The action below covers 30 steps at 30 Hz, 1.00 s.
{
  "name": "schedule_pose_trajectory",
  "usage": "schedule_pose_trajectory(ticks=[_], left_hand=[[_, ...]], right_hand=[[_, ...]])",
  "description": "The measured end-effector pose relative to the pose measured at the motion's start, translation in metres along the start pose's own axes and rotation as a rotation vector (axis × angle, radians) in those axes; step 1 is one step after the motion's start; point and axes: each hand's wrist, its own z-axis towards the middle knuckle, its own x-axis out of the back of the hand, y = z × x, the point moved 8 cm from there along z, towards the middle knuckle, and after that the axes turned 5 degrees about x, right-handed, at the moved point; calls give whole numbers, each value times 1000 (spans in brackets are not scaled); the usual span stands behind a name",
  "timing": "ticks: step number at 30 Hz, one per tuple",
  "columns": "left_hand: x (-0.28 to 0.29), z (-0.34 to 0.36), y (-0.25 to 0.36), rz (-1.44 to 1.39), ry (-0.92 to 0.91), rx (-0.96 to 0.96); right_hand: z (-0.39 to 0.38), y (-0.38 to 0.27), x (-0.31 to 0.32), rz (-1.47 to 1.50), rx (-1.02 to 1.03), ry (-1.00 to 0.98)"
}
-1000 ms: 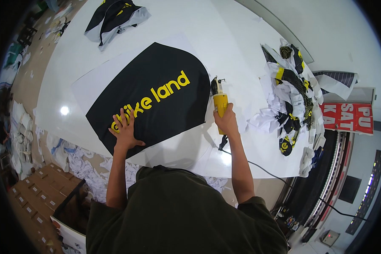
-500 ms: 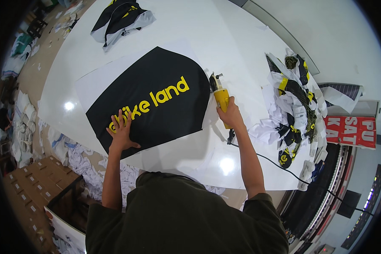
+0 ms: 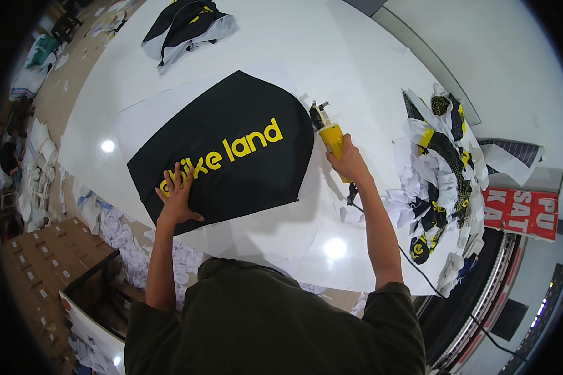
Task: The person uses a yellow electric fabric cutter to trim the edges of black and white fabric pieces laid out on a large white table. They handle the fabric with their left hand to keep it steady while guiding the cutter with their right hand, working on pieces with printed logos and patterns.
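A black fabric panel (image 3: 256, 169) with yellow lettering lies flat on the white table (image 3: 294, 240), over a white sheet (image 3: 147, 115). My left hand (image 3: 179, 199) presses on its near left part with the fingers spread. In my right hand (image 3: 350, 161) is a yellow handheld electric fabric cutter (image 3: 332, 139), gripped round its body. The cutter's metal head (image 3: 319, 115) stands at the panel's right curved edge; whether the blade touches the cloth I cannot tell. A black cord (image 3: 413, 262) trails from the cutter's near end toward the lower right.
A heap of black, white and yellow fabric scraps (image 3: 441, 175) covers the table's right side. Another folded black and grey fabric piece (image 3: 187, 31) lies at the far left. Brown cartons (image 3: 50, 269) and white scraps (image 3: 128, 250) are on the floor at left.
My right hand and the cutter have shifted slightly right and nearer to me, with the cutter tilted more. My left hand stays on the panel. The whole view has shifted a little.
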Motion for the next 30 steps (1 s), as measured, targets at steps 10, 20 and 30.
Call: schedule_pose_trajectory(ticks=[10, 20, 30], left_hand=[[4, -2, 4, -1, -24, 21], [5, -2, 3, -11, -19, 26], [6, -2, 3, -24, -23, 37]], right_hand=[[39, -12, 16, -71, 101, -75], [78, -26, 27, -117, 146, -151], [124, -46, 33, -214, 243, -254]])
